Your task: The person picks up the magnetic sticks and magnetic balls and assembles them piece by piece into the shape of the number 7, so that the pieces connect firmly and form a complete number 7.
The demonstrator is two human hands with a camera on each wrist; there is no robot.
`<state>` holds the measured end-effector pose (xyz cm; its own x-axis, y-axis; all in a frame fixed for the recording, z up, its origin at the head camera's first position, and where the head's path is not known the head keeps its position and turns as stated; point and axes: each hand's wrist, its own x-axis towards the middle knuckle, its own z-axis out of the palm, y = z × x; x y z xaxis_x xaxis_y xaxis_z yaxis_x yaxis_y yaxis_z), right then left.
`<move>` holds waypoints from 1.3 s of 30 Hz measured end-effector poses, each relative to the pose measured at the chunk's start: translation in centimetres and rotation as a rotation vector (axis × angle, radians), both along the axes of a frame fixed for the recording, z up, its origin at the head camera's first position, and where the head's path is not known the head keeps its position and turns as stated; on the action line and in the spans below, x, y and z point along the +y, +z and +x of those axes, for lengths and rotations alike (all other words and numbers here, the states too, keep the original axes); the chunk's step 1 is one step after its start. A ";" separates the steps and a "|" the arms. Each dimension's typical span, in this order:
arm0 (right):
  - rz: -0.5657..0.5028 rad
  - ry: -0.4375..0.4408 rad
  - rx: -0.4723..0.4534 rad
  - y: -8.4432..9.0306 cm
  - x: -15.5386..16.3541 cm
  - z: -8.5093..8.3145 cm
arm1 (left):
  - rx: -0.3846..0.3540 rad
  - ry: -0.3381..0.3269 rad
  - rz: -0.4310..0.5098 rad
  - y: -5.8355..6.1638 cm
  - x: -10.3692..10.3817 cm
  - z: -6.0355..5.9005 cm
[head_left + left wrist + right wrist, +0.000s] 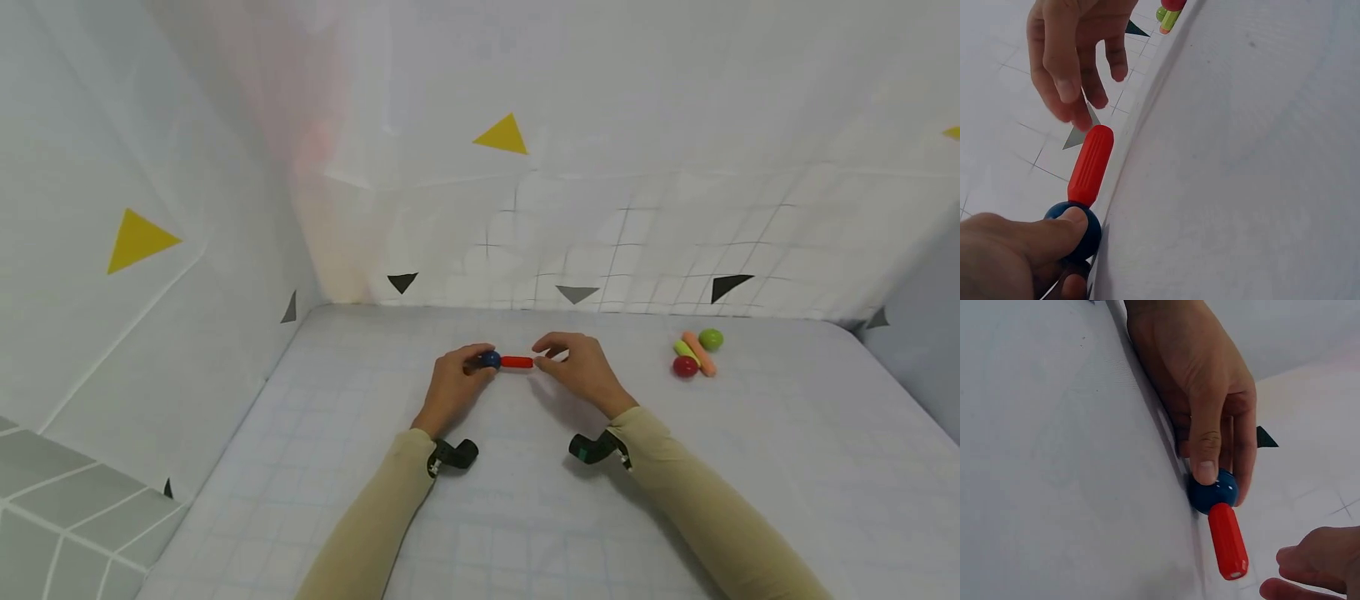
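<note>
A blue ball (491,360) with a short red ribbed rod (517,362) stuck into it sits at the middle of the white gridded table (525,517). My left hand (478,365) pinches the ball between thumb and fingers. The left wrist view shows the thumb (1072,220) pressed on the ball (1085,240) and the rod (1090,165) pointing away from it. My right hand (543,356) hovers at the rod's free end with loosely curled fingers and holds nothing. In the right wrist view a small gap lies between the right fingertips (1288,557) and the rod (1229,544).
A small heap of toy pieces lies at the right back: a green ball (710,339), a red ball (685,367), an orange rod (701,356) and a yellow-green rod (683,347). White cloth walls with yellow and black triangles close in the back and left.
</note>
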<state>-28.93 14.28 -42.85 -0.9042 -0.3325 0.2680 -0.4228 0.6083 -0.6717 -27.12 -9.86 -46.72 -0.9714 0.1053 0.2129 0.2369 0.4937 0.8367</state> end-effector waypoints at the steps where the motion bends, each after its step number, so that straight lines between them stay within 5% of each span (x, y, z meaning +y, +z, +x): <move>1: 0.003 -0.009 0.006 0.2 0.3 0.1 | -0.002 -0.002 0.002 0.0 0.0 0.0; 19: 0.011 -0.080 0.036 2.6 5.9 0.0 | -0.018 0.001 0.027 -0.2 0.2 -0.1; 39: 0.049 -0.184 0.099 3.1 11.9 0.3 | -0.012 -0.001 0.045 -0.3 0.2 -0.1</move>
